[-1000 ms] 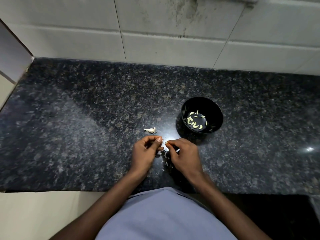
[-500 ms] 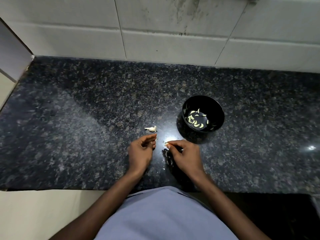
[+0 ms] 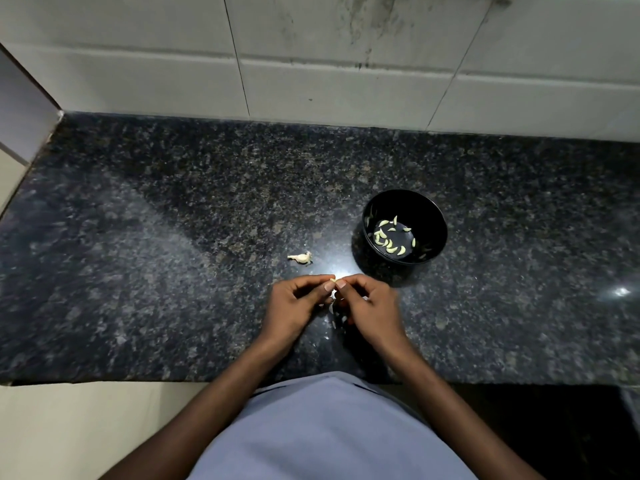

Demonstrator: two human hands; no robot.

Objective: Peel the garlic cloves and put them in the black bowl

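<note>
While hands [image 3: 334, 303] pinch (together) clove [image 3: 333, 280].

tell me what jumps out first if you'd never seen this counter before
The two hands, left hand and right hand, meet near the front edge of the dark granite counter, pinching a small garlic clove between them. Just beyond and to the right stands the black bowl holding peeled cloves.

- The left hand [image 3: 294, 306] and right hand [image 3: 369, 306], held apart half a second ago, have been brought together again above the tabletop [image 3: 173, 237].
- A garlic clove [image 3: 333, 280] is now pinched between both hands' fingertips [image 3: 328, 286].
</note>
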